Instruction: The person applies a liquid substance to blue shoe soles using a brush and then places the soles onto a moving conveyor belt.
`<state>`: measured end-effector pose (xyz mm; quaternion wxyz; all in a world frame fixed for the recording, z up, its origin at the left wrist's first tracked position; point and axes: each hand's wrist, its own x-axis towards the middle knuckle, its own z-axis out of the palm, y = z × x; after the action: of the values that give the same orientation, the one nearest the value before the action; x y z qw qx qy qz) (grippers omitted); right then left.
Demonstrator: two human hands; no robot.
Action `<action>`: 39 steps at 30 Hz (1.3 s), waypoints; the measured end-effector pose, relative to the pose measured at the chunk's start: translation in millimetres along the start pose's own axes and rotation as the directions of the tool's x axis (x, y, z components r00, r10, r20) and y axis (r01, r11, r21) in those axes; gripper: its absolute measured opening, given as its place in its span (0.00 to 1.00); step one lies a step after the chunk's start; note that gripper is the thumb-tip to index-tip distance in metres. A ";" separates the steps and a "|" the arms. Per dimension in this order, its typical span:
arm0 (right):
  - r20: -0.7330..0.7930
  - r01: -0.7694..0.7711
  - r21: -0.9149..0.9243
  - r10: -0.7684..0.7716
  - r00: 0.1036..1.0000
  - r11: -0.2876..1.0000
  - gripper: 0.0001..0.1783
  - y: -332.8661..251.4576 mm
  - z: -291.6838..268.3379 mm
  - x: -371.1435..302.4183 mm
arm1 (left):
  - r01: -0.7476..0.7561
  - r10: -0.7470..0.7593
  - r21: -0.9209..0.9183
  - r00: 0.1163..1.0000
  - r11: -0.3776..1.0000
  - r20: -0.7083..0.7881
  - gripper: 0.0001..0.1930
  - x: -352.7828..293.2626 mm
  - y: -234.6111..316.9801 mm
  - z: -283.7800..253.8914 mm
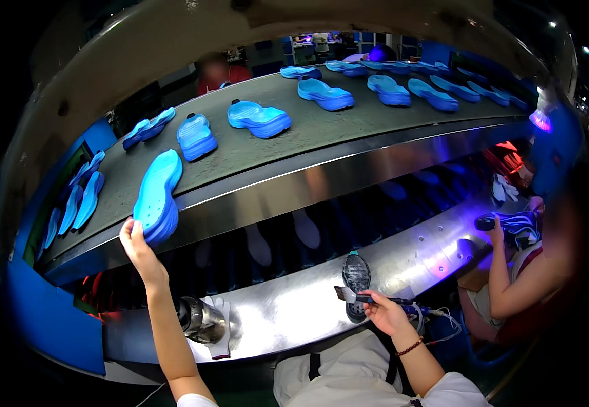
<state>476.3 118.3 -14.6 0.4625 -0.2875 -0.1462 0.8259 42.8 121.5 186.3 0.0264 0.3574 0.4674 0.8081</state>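
Note:
My left hand point(144, 254) reaches up to the conveyor's near edge, its fingers closed on the lower end of a bright blue shoe sole point(159, 190) with small holes. The sole is tilted, its long end pointing up and away over the belt. My right hand point(387, 317) is over the steel ledge, gripping a flat brush point(347, 294) by its dark handle, bristles to the left. Beneath the brush lies a black shoe sole point(356, 271), partly hidden by brush and hand.
Several blue soles point(259, 119) lie along the dark belt point(267, 157). On the steel ledge point(274, 325) stand a metal pot point(203, 320) and a white glove point(222, 332). At right, a co-worker's hands hold a dark shoe piece point(518, 227). Another person point(221, 73) is across the belt.

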 end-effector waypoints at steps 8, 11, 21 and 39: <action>0.095 0.100 0.058 -0.105 0.990 0.993 0.14 -12.7 17.8 -3.0 | 0.492 -0.255 -0.592 0.861 0.638 0.440 0.27 -117.8 -38.7 -72.9; 0.150 0.138 -0.008 -0.136 0.979 0.990 0.13 -21.1 12.9 -5.9 | 0.796 0.081 -0.528 0.530 0.296 0.844 0.41 -172.6 -40.0 -54.2; 0.384 0.202 -0.143 -0.133 0.914 0.969 0.12 -13.6 58.1 -1.2 | 0.973 -0.579 -0.218 0.135 -0.076 0.804 0.47 -294.8 -49.4 11.8; 0.762 0.775 -0.618 -0.343 0.550 -0.131 0.10 20.0 131.9 16.3 | 0.956 -0.784 -0.292 0.169 -0.017 0.598 0.41 -308.0 -33.6 40.9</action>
<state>375.6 124.7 74.1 0.4560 -0.2538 -0.8049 0.2825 286.5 54.4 2.5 0.7076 0.0476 0.2764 0.6485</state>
